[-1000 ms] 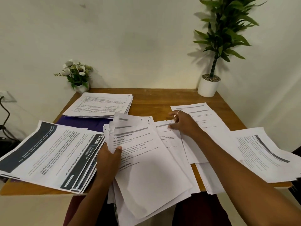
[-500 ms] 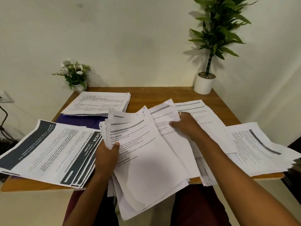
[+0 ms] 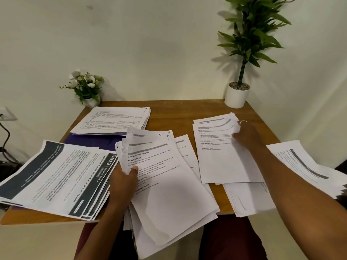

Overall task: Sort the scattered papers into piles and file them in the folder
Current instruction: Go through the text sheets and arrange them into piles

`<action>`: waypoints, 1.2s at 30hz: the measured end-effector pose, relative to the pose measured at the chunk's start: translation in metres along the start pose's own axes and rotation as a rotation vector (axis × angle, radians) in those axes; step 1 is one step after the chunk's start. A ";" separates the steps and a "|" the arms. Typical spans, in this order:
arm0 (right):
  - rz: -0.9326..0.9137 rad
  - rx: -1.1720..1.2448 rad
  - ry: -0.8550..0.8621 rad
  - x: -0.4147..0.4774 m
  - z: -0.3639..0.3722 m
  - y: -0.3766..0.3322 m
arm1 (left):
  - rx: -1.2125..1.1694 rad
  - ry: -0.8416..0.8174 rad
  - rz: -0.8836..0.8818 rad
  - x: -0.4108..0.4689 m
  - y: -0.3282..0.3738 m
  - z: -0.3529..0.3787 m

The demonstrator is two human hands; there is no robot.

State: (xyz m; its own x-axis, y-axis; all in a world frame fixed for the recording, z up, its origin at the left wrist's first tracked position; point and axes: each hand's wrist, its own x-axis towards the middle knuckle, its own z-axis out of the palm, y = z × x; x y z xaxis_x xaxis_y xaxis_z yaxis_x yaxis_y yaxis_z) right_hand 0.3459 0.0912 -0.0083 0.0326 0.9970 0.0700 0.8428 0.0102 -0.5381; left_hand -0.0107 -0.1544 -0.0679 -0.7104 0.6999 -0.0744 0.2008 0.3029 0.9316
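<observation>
My left hand grips a thick fanned stack of white printed sheets by its left edge, thumb on top; the stack hangs over the table's front edge. My right hand pinches the top right corner of a few white sheets lying right of centre. A pile with dark blue headers lies at the left. A pile of table-printed sheets rests at the back on the purple folder. More loose sheets lie at the right edge.
The wooden table stands against a pale wall. A small flower pot sits at the back left corner and a tall green plant in a white pot at the back right. A cable and wall socket are at far left.
My right hand slid from the middle sheets to the right and took the corner of the right-of-centre sheets. The left hand kept its hold on the stack.
</observation>
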 end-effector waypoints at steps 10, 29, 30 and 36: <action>-0.264 0.010 0.012 -0.031 0.038 -0.065 | 0.007 0.005 0.033 -0.002 0.000 0.000; -0.018 0.342 -0.391 -0.097 0.071 -0.109 | -0.262 -0.032 0.078 -0.021 0.006 -0.007; -0.014 0.406 -0.353 -0.099 0.068 -0.109 | -0.309 -0.036 0.077 -0.023 0.007 -0.008; 0.040 0.742 -0.150 -0.109 0.040 -0.111 | -0.508 -0.112 0.073 -0.033 0.015 -0.014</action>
State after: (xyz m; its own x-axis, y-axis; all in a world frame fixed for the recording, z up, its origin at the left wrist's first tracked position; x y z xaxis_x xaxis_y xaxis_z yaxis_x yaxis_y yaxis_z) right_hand 0.2275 -0.0151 0.0102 -0.0624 0.9969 -0.0476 0.2583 -0.0300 -0.9656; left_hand 0.0063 -0.1820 -0.0460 -0.6251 0.7804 -0.0150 -0.1251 -0.0812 0.9888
